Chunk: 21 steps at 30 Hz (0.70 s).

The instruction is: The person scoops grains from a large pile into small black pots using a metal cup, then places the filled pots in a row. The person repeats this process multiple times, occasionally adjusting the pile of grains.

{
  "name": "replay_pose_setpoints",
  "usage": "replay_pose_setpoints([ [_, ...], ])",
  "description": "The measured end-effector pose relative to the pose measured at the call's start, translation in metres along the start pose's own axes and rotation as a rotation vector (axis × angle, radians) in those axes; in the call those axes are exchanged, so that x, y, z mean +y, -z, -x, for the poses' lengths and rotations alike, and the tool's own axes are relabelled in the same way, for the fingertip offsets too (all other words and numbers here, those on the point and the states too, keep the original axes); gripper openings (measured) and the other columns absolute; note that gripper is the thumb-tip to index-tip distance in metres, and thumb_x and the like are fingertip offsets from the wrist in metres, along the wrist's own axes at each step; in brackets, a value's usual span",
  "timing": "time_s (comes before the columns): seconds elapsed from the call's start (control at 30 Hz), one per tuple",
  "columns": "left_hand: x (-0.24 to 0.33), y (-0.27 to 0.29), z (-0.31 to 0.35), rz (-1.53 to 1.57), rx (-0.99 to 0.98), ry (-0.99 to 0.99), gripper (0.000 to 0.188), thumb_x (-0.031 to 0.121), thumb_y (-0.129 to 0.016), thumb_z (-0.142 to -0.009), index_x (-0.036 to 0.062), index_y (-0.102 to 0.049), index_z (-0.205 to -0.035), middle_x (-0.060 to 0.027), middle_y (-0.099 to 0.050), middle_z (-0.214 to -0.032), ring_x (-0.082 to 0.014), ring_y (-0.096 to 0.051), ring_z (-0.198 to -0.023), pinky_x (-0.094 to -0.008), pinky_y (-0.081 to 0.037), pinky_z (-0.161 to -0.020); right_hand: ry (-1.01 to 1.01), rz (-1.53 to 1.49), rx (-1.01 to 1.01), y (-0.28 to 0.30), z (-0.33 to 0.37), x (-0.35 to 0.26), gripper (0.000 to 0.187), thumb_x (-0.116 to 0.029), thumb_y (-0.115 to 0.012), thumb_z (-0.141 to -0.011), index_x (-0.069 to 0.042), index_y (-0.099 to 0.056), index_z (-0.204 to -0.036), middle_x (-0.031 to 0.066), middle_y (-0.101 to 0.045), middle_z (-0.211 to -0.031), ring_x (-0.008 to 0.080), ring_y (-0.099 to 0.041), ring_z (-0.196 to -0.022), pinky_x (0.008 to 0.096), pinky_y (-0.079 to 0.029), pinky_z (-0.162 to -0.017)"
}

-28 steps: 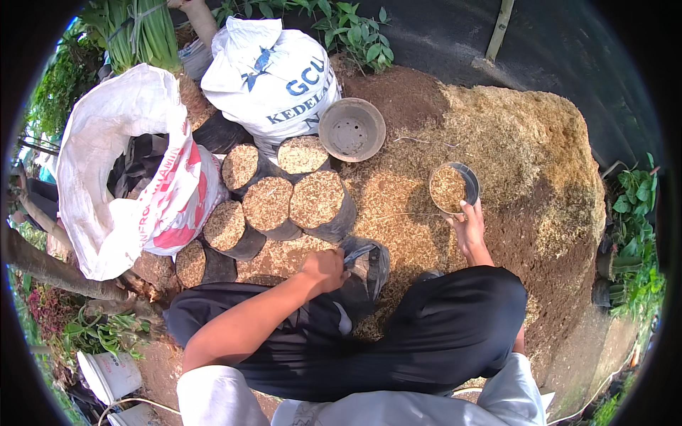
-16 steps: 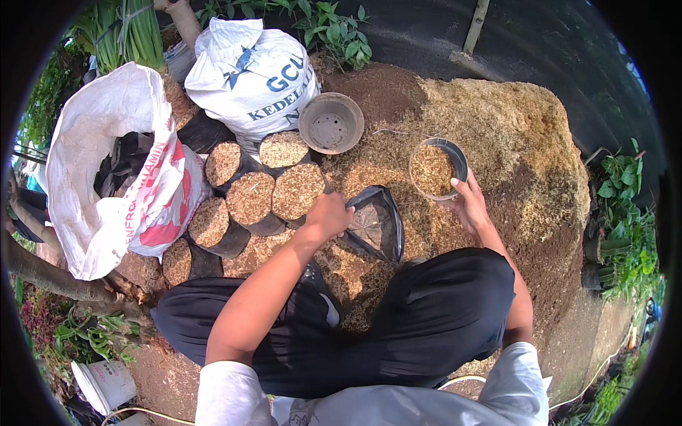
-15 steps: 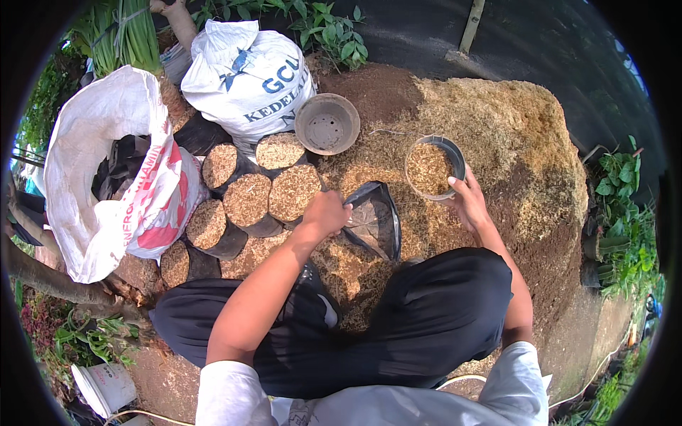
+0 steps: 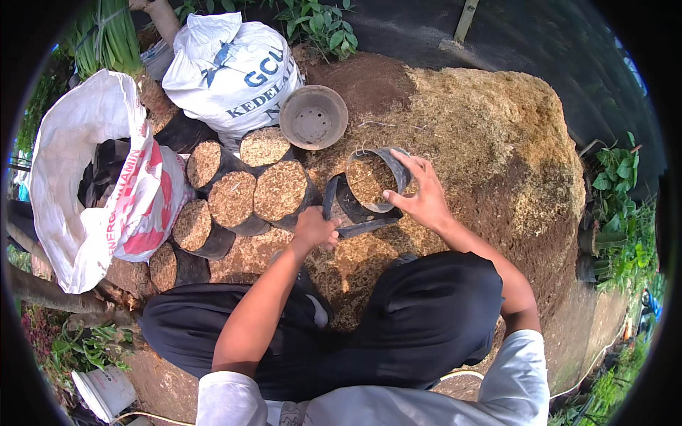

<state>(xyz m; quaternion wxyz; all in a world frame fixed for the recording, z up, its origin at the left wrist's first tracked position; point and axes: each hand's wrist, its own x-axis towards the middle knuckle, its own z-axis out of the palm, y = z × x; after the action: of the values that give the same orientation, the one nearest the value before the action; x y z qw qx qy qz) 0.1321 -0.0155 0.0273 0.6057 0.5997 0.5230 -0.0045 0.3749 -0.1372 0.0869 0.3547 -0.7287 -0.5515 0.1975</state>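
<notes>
My left hand (image 4: 316, 229) pinches the rim of a black plastic planting bag (image 4: 366, 228), whose mouth gapes toward me. In my right hand (image 4: 426, 199) is a round grey pot (image 4: 400, 170), gripped at its side with thumb and fingers. A brown mix of husks and soil (image 4: 369, 179) lies inside the pot. The pot is tilted, its lower edge overlapping the mouth of the bag. How much the bag holds is hidden. Left of my left hand stand several black bags filled with the same mix, the nearest one (image 4: 283, 190) almost touching it.
A large mound of husks and soil (image 4: 490, 128) spreads to the right. An unused grey pot (image 4: 313, 117) with drainage holes sits beyond the filled bags. A stuffed white sack (image 4: 234, 78) and an open sack (image 4: 78, 163) holding black plastic stand at left.
My right hand has brought the pot leftward to the bag's mouth and tipped it. The bag has turned and opened wider, still in my left hand.
</notes>
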Motion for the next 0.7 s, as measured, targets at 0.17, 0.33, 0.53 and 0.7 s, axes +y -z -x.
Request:
replay_pose_setpoints([
  [0.17, -0.01, -0.004, -0.001, 0.071, -0.037, -0.049, 0.028, 0.015, -0.075, -0.098, -0.0099, -0.065, -0.107, -0.0135, -0.069, -0.075, -0.0194, -0.07, -0.055, -0.0348, -0.059, -0.048, 0.304, 0.036, -0.063, -0.02, -0.001, 0.01, 0.09, -0.015, -0.094, -0.07, -0.028, -0.058, -0.152, 0.0241, -0.034, -0.154, 0.045, -0.046, -0.141, 0.0505, -0.053, -0.112],
  [0.33, -0.008, -0.007, 0.001, 0.143, -0.025, -0.105, 0.029, 0.014, -0.074, -0.099, -0.0076, -0.062, -0.116, -0.0111, -0.068, -0.074, -0.0191, -0.068, -0.054, -0.0345, -0.057, -0.046, 0.4, 0.093, -0.061, -0.026, -0.004, 0.014, 0.099, -0.003, -0.094, -0.061, -0.034, -0.061, -0.148, 0.0215, -0.03, -0.157, 0.0447, -0.05, -0.137, 0.049, -0.059, -0.107],
  [0.53, -0.011, -0.009, 0.0, 0.21, -0.032, -0.052, 0.03, 0.011, -0.071, -0.102, -0.0041, -0.06, -0.125, -0.0083, -0.067, -0.073, -0.0178, -0.068, -0.055, -0.0339, -0.057, -0.046, 0.401, 0.114, -0.091, -0.024, -0.003, 0.016, 0.101, -0.006, -0.096, -0.06, -0.037, -0.061, -0.148, 0.0212, -0.029, -0.158, 0.045, -0.05, -0.138, 0.0488, -0.06, -0.106],
  [0.7, -0.016, -0.01, 0.0, 0.248, -0.057, 0.007, 0.03, 0.01, -0.07, -0.102, -0.0027, -0.06, -0.128, -0.0074, -0.066, -0.074, -0.0169, -0.067, -0.057, -0.0328, -0.059, -0.048, 0.389, 0.152, -0.155, -0.031, 0.001, 0.023, 0.103, -0.008, -0.098, -0.058, -0.043, -0.06, -0.147, 0.0212, -0.03, -0.159, 0.0452, -0.05, -0.139, 0.0486, -0.059, -0.106],
])
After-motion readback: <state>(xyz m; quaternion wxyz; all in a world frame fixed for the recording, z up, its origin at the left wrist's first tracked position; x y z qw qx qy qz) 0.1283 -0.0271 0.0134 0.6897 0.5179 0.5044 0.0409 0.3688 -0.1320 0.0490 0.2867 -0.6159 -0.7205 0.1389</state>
